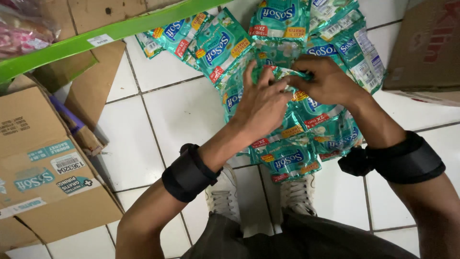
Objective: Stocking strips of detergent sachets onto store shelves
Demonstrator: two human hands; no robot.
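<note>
White tiled floor (158,110) open at left-centre, hemmed by an open cardboard box (43,163) at left, another box (426,48) at right, a green shelf edge (96,33) above. Box contents hidden. Glossy teal sachets (287,153) in joined strips, heaped across tiles ahead of white shoes (225,192). Left hand (261,103) and right hand (326,81) together pinching one strip atop the heap.

black wrist bands (189,172), white sneakers (223,194), dark trousers (297,240).
</note>
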